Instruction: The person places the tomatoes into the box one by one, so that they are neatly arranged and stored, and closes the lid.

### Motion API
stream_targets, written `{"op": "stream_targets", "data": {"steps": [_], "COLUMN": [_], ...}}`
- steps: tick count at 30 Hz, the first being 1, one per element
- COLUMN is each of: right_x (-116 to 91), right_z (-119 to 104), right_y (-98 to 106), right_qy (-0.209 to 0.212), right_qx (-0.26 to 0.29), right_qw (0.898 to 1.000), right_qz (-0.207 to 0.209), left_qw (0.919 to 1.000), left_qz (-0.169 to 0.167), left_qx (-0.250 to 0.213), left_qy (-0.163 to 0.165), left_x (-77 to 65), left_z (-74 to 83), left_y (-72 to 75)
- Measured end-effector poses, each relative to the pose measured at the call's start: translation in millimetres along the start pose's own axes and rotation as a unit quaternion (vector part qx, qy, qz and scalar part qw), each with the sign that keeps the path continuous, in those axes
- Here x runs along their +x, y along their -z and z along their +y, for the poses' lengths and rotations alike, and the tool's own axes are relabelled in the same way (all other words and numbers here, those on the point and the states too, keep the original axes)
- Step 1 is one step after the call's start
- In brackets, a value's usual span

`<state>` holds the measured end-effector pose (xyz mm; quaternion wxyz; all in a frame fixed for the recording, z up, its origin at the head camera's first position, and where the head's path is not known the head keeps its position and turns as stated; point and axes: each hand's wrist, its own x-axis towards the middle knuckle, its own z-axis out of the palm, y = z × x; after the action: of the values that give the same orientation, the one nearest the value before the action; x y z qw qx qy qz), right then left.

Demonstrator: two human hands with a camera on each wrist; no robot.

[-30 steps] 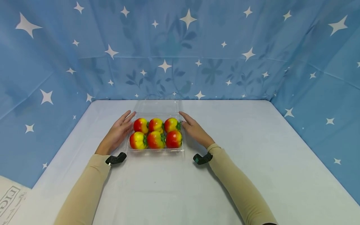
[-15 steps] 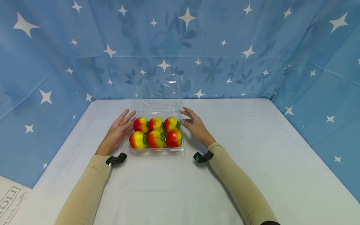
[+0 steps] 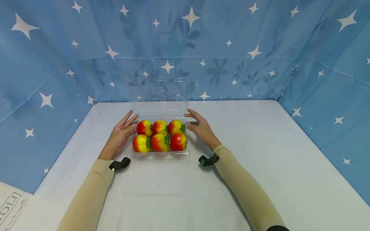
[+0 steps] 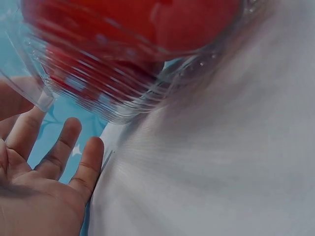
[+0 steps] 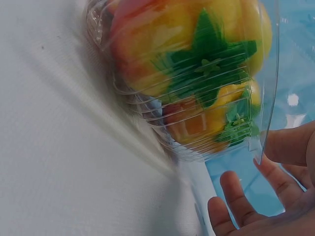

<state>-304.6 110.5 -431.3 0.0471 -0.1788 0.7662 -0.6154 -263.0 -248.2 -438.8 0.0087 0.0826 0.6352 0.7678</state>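
Note:
A clear plastic clamshell box (image 3: 160, 153) holds several red-and-yellow fruits with green leafy tops, perhaps persimmons (image 3: 160, 142). Its transparent lid (image 3: 162, 109) stands raised along the back edge. At the box's left side is my left hand (image 3: 119, 134), fingers extended and spread; in the left wrist view its thumb (image 4: 15, 98) lies by the rim corner. My right hand (image 3: 203, 131) is at the right side, its thumb (image 5: 290, 145) at the rim and the other fingers loosely spread. Neither hand visibly grips the box.
The box stands on a white-covered table (image 3: 162, 199). A blue curtain with white stars (image 3: 219, 38) surrounds the back and sides. Printed cream cloth (image 3: 11, 205) lies at the lower left corner. A dark wrist device (image 3: 208, 160) sits on each wrist.
The lid, lying low behind the box a second ago, has swung up and now stands upright. My right fingers have spread a little; the left hand has hardly moved. The fruits stay put.

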Motion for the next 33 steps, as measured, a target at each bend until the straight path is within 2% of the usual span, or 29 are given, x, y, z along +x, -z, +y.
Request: {"op": "stream_targets", "data": {"steps": [4,12,16,21,24,28,33], "right_x": [-1.2,-2.0,-2.4,-2.7,-2.6,-2.8,-4.7], "right_z": [0.4,2.7,1.5,-0.2,0.3,2.6,4.2], "right_y": [-0.3,-0.8,-1.0,-1.8,-1.8,-0.7,1.4], "right_qy": [0.011,0.026,0.008,-0.021,-0.019,-0.003,0.001], "right_qx": [0.012,0.03,0.033,0.018,0.01,0.005,0.001], "right_qw": [1.0,0.999,0.999,0.999,0.999,0.999,1.0], "right_qz": [0.004,0.018,0.027,0.041,0.045,0.038,0.022], "left_qw": [0.9998,0.9994,0.9991,0.9988,0.9986,0.9989,0.9973], "left_qz": [0.004,0.022,0.032,0.048,0.051,0.042,0.047], "left_qx": [0.021,0.023,0.027,0.01,0.011,0.018,0.057], "left_qy": [0.004,0.014,0.008,0.005,0.0,-0.006,-0.001], "left_x": [-0.9,-2.8,-4.0,-6.3,-6.9,-6.9,-7.8], "left_z": [0.1,-0.1,-0.9,-1.9,-2.6,-2.9,-2.6], "left_y": [0.1,-0.3,-0.5,-1.2,-1.2,-0.3,1.3]}}
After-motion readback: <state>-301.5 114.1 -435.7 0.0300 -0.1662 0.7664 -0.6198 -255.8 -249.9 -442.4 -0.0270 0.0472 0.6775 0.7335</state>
